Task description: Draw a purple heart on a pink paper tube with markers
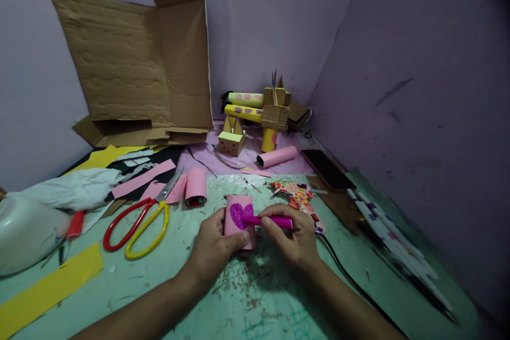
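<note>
My left hand (217,241) is closed around the lower left side of a short pink paper-covered tube (251,241), its thumb pressed on the front. A purple heart, filled with marker strokes, shows on the tube's face. In my right hand (297,241) is a magenta marker (279,221), pinched between thumb and fingers, its tip at the heart's right side. Another short pink tube (196,183) stands behind and to the left. Scissors (153,202) with one red and one yellow handle lie left of my left hand.
Behind stand yellow cardboard-tube figures (245,112), a small cardboard box head (231,143) and a long pink tube (278,156). A phone (327,169) and a floral-patterned object (297,194) with a black cable lie right. Yellow paper (51,289) and open cardboard (119,58) are left.
</note>
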Demonstrator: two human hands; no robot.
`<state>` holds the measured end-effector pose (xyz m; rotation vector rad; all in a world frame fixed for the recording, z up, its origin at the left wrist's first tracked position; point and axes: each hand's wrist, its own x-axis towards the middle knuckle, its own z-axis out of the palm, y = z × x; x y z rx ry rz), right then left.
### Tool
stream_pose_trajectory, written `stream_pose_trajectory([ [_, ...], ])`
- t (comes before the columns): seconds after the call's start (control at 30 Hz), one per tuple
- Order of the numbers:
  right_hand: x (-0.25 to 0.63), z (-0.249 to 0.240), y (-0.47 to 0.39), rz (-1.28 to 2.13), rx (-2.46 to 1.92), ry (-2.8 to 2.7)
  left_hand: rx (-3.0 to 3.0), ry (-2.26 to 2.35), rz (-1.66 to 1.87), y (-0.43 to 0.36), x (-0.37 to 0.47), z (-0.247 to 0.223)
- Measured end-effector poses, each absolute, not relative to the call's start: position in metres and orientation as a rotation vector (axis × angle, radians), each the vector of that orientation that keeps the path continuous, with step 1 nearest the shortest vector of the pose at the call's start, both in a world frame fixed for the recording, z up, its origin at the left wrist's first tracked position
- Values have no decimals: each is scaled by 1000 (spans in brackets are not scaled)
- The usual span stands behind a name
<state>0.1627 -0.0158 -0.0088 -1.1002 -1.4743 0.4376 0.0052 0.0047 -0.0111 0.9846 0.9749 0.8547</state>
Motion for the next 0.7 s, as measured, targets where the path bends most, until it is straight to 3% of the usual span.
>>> stream_pose_trajectory([
  [0.7,160,-6,-17,432,-1141,-1508,1006,966,859,7,5,-13],
])
